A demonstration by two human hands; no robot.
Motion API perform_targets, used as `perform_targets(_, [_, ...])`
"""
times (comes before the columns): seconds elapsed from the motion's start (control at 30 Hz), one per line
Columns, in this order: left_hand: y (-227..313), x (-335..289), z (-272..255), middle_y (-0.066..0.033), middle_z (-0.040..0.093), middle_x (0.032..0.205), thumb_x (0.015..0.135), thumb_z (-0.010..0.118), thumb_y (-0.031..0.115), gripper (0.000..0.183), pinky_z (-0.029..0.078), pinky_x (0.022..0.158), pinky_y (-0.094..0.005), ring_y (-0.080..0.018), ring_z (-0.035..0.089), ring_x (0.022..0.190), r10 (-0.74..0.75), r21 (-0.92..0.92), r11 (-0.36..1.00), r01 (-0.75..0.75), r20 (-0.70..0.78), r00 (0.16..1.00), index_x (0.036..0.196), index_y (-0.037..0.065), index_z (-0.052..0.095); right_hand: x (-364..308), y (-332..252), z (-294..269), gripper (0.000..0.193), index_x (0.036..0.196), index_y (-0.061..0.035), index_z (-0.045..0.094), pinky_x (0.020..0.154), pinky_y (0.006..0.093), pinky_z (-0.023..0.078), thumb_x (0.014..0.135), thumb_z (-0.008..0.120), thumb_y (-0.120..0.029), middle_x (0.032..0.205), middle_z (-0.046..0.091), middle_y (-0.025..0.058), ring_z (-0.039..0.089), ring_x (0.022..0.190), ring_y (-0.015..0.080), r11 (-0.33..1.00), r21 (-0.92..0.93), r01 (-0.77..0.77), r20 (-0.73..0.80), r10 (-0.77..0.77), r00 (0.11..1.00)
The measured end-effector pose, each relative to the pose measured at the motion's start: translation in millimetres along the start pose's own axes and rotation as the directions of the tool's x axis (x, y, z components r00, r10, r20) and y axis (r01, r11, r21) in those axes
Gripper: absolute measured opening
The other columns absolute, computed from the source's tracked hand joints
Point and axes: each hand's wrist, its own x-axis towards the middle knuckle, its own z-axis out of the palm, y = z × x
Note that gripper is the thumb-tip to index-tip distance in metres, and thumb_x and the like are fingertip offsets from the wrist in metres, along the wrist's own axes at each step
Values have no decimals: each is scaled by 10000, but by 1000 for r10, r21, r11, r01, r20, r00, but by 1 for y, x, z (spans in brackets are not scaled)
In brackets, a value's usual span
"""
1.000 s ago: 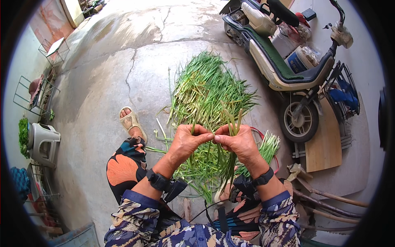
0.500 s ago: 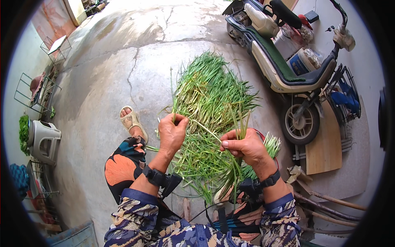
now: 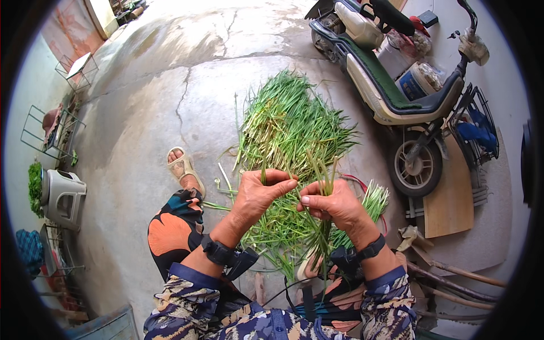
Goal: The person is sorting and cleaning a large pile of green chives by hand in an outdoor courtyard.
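A big heap of green chive-like stalks (image 3: 289,122) lies on the concrete floor in front of me. My right hand (image 3: 334,205) grips a small bunch of stalks (image 3: 324,226) upright, tips above the fist and ends hanging below. My left hand (image 3: 259,192) pinches a thin stalk (image 3: 263,173) beside that bunch, fingertips almost touching the right hand. Both wrists wear black bands. A tied bundle of stalks (image 3: 371,201) lies to the right of my right hand.
A parked scooter (image 3: 396,85) stands at the right with a wooden board (image 3: 450,204) by its wheel. My sandalled foot (image 3: 180,169) rests left of the heap. A grey plastic stool (image 3: 62,195) and wire racks (image 3: 51,130) stand at far left. Sticks (image 3: 459,277) lie at lower right.
My hands were together, then the left reached out to the heap. Now it is back beside the right hand with a stalk, and the bunch stands higher.
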Motion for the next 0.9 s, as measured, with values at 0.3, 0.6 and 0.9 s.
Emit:
perform_targets(0.3, [2, -2, -6, -18, 642, 708, 809, 699, 144, 172, 444, 569, -220, -72, 549, 621, -131, 6, 991, 132, -23, 991, 855, -22, 687, 5, 4, 9, 168, 871, 12, 657, 419, 168, 349, 800, 699, -134, 712, 668, 79, 509, 509, 50, 999, -31, 12, 32, -11, 999])
perform_targets(0.6, [5, -5, -10, 6, 608, 697, 853, 641, 144, 160, 390, 547, -204, -52, 498, 603, -53, 65, 997, 49, 69, 996, 885, -6, 687, 6, 6, 7, 197, 893, 37, 648, 409, 166, 340, 806, 691, -135, 725, 666, 98, 507, 498, 59, 997, 56, -43, 105, 37, 994])
perform_targets(0.9, [3, -6, -14, 27, 581, 679, 851, 646, 142, 148, 357, 510, -187, -36, 469, 583, 16, 32, 999, -19, 84, 996, 849, -4, 670, 4, 1, 7, 197, 899, 60, 637, 431, 164, 364, 818, 673, -116, 728, 662, 115, 504, 485, 68, 994, 84, -74, 161, 60, 985])
